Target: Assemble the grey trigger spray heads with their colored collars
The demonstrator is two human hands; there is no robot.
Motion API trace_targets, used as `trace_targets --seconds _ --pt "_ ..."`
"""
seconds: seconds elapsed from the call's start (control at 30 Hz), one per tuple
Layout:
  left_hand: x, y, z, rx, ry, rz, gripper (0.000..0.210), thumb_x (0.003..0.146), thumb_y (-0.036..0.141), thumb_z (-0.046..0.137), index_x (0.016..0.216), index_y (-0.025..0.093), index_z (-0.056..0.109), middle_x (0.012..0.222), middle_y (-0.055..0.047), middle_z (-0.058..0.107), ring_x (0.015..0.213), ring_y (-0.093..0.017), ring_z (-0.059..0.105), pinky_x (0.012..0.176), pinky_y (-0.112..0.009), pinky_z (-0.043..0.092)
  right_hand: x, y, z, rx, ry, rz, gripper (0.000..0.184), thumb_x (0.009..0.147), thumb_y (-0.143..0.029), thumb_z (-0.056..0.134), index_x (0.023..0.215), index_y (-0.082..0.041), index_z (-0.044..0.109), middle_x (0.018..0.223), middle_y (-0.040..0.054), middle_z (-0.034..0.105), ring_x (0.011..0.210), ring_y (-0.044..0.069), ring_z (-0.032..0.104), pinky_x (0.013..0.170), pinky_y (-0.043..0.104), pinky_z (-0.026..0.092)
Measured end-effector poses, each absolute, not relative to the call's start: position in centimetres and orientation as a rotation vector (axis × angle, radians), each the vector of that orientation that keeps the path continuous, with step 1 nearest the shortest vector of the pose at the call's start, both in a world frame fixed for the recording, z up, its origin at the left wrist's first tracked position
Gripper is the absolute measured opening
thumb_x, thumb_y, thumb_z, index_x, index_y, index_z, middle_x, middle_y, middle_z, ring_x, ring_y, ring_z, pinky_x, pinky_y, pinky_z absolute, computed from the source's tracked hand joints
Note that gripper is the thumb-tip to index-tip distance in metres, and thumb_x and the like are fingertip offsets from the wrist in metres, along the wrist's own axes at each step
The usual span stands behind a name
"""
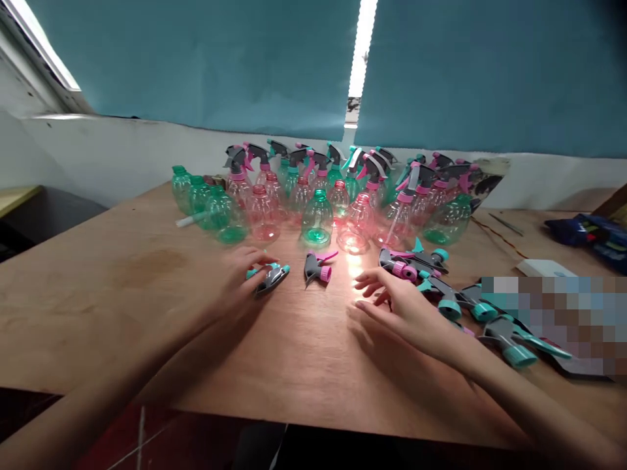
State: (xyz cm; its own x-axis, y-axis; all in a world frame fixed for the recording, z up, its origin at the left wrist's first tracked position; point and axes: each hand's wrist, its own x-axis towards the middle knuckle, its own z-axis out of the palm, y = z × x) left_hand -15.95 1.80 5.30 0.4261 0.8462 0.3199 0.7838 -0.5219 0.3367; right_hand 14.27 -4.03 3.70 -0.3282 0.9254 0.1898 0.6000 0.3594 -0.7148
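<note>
Fingers of my left hand (pixel 243 274) are closed round a grey and teal spray trigger head (pixel 271 279), low over the table. My right hand (pixel 392 301) hovers with bent, parted fingers and nothing in them. Between the two hands lies a grey and pink trigger head (pixel 318 267). Right beside my right hand is a loose pile of trigger heads, among them a teal-collared one (pixel 449 307). Just behind the pink head stands a green bottle (pixel 317 219) without a top; a clear pink bottle (pixel 356 225) leans next to it.
Several green and pink bottles crowd the back of the wooden table (pixel 147 307), many with trigger heads fitted. A green bottle (pixel 223 215) at the left lies tilted. A white box (pixel 546 267) and a dark blue bundle (pixel 592 238) are at the right.
</note>
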Motion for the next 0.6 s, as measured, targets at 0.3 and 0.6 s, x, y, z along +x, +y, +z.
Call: trace_targets --seconds 0.3,0.6 --pt "-8.3 4.0 3.3 2.657 1.065 0.53 0.025 0.08 0.019 0.064 0.105 0.019 0.061 0.104 -0.006 0.057 0.098 -0.023 0.052 0.081 -0.033 0.044 11.2 -0.4 1.8 -1.335 -1.926 0.828 0.033 0.083 -0.028 0.059 0.11 -0.017 0.045 0.109 0.0121 0.058 0.093 0.02 0.064 0.08 0.039 0.056" --pt "-5.3 0.8 2.9 2.516 0.983 0.727 0.016 0.084 0.021 0.064 0.099 0.019 0.06 0.1 -0.003 0.062 0.093 -0.019 0.053 0.077 -0.03 0.044 13.2 -2.5 3.4 -1.278 -1.839 0.775 0.021 0.085 -0.03 0.057 0.101 -0.019 0.048 0.089 0.0055 0.063 0.08 0.019 0.064 0.068 0.036 0.054"
